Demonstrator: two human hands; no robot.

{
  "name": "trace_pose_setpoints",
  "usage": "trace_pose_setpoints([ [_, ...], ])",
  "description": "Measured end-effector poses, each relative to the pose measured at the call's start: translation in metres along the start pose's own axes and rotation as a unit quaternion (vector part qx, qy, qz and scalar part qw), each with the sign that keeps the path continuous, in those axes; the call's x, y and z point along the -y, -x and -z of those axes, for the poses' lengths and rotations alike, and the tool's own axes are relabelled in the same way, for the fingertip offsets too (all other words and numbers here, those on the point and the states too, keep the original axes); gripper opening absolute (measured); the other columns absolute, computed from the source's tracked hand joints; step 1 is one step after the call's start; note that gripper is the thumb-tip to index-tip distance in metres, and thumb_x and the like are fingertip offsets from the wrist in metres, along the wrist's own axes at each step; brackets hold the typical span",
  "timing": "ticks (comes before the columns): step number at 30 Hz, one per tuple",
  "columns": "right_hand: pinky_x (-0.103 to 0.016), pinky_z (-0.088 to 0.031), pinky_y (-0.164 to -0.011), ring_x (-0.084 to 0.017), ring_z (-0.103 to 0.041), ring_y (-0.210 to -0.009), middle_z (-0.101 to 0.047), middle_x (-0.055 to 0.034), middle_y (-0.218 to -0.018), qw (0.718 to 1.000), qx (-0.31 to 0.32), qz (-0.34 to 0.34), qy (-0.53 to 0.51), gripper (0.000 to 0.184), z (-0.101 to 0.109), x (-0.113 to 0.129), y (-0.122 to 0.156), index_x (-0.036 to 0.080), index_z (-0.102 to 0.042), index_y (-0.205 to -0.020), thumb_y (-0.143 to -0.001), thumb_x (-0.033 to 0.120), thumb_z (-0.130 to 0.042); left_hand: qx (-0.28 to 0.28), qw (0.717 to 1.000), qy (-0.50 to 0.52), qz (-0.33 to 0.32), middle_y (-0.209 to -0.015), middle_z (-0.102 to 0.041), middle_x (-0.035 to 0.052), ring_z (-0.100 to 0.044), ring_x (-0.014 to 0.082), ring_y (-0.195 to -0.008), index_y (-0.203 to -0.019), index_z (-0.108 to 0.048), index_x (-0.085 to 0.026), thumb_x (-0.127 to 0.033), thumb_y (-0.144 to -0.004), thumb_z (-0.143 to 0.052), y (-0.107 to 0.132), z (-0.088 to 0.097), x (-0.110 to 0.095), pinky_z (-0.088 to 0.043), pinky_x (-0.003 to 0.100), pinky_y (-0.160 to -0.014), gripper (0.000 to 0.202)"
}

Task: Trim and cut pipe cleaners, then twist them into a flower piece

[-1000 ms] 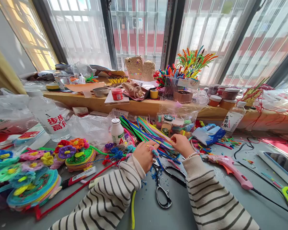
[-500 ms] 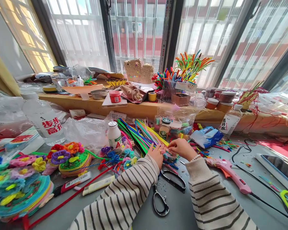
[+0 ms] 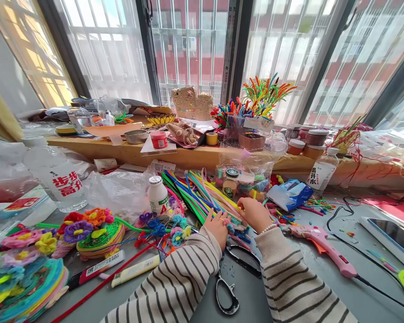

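A loose bundle of coloured pipe cleaners (image 3: 197,190) lies fanned out in front of me. At its near end my left hand (image 3: 217,229), with a ring on it, has its fingers bent around pipe cleaners; its thumb side is partly hidden. To its right, my right hand (image 3: 256,215) is closed with thumb and fingertips together over the bundle's right side. What it pinches, if anything, is hidden. Short multicoloured pieces (image 3: 239,233) lie between my hands. Just below them, black-handled scissors (image 3: 227,294) rest on the table, their blades covered.
Pipe-cleaner flowers (image 3: 77,231) on coiled discs lie left, near glue tubes (image 3: 136,270). A white bottle (image 3: 157,197) and small jar (image 3: 230,183) stand beyond. At right are a corded pink glue gun (image 3: 326,246), blue packet (image 3: 290,194) and tablet-like device (image 3: 390,242).
My right hand has shifted slightly right, away from my left hand, opening a wider gap over the bundle. My left hand stays at the near end. The view has turned slightly.
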State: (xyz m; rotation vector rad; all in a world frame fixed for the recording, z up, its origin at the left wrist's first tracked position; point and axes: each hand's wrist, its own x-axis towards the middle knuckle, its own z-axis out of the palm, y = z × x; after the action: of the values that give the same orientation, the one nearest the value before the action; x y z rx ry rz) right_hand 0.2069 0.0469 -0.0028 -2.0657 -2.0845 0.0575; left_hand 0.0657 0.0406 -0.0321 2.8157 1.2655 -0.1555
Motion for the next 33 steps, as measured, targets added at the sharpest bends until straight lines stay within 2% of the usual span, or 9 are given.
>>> trace_pose_setpoints([
  [4, -0.021, -0.036, -0.061, -0.015, -0.055, -0.077, -0.059, -0.0034, -0.083, 1.000, -0.001, 0.026, -0.003, 0.019, 0.003, -0.001, 0.001, 0.020, -0.058, -0.084, -0.071, 0.012, -0.046, -0.012, 1.000, 0.000, 0.000, -0.130, -0.031, 0.0096, -0.022, 0.0221, -0.120, -0.123, -0.029, -0.013, -0.025, -0.076, -0.033, 0.003, -0.001, 0.000, -0.009, 0.048, -0.097, 0.048],
  [9, -0.020, -0.036, -0.064, -0.014, -0.054, -0.077, -0.058, -0.0023, -0.081, 0.998, -0.002, 0.063, -0.005, 0.015, 0.004, 0.006, 0.004, 0.021, -0.059, -0.081, -0.075, 0.026, -0.046, -0.027, 1.000, 0.000, -0.005, -0.128, -0.034, 0.0104, -0.024, 0.0230, -0.119, -0.123, -0.029, -0.013, -0.023, -0.076, -0.034, 0.003, -0.002, 0.000, -0.012, 0.049, -0.096, 0.048],
  [16, -0.021, -0.034, -0.061, -0.016, -0.052, -0.081, -0.056, -0.0037, -0.085, 0.999, -0.026, 0.044, 0.019, 0.017, -0.005, 0.005, 0.002, 0.020, -0.052, -0.088, -0.075, 0.013, -0.044, -0.029, 0.999, 0.006, -0.018, -0.126, -0.037, 0.0111, -0.026, 0.0240, -0.117, -0.125, -0.022, -0.014, -0.024, -0.074, -0.035, 0.005, 0.004, 0.000, -0.013, 0.049, -0.095, 0.054],
  [19, -0.020, -0.035, -0.061, -0.015, -0.052, -0.080, -0.055, -0.0028, -0.083, 0.998, -0.023, 0.045, 0.022, 0.014, -0.006, 0.002, 0.001, 0.020, -0.055, -0.081, -0.074, 0.014, -0.045, -0.043, 0.999, 0.005, -0.013, -0.119, -0.045, 0.0120, -0.032, 0.0244, -0.113, -0.126, -0.021, -0.013, -0.023, -0.072, -0.037, 0.005, 0.005, -0.001, -0.015, 0.047, -0.094, 0.057],
  [23, -0.020, -0.035, -0.064, -0.014, -0.052, -0.080, -0.054, -0.0034, -0.084, 0.999, -0.023, 0.044, 0.021, 0.013, -0.006, 0.002, 0.001, 0.019, -0.058, -0.076, -0.074, 0.016, -0.046, -0.077, 0.997, -0.007, -0.003, -0.109, -0.050, 0.0131, -0.040, 0.0252, -0.103, -0.123, -0.028, -0.012, -0.023, -0.070, -0.039, 0.004, 0.004, -0.002, -0.019, 0.047, -0.092, 0.055],
  [28, -0.020, -0.036, -0.068, -0.015, -0.051, -0.082, -0.055, -0.0034, -0.082, 0.999, -0.029, 0.040, 0.019, 0.012, -0.005, 0.003, 0.002, 0.019, -0.058, -0.076, -0.073, 0.017, -0.047, -0.087, 0.996, -0.007, -0.007, -0.109, -0.049, 0.0137, -0.039, 0.0249, -0.103, -0.117, -0.039, -0.012, -0.022, -0.072, -0.038, 0.003, 0.001, -0.002, -0.019, 0.047, -0.092, 0.046],
  [33, -0.020, -0.036, -0.069, -0.015, -0.052, -0.082, -0.055, -0.0035, -0.082, 0.999, -0.028, 0.030, 0.015, 0.014, -0.004, 0.002, 0.002, 0.020, -0.059, -0.078, -0.075, 0.018, -0.046, -0.095, 0.995, -0.003, -0.009, -0.109, -0.050, 0.0129, -0.038, 0.0244, -0.103, -0.116, -0.040, -0.014, -0.022, -0.072, -0.038, 0.005, 0.000, -0.002, -0.019, 0.047, -0.092, 0.044],
])
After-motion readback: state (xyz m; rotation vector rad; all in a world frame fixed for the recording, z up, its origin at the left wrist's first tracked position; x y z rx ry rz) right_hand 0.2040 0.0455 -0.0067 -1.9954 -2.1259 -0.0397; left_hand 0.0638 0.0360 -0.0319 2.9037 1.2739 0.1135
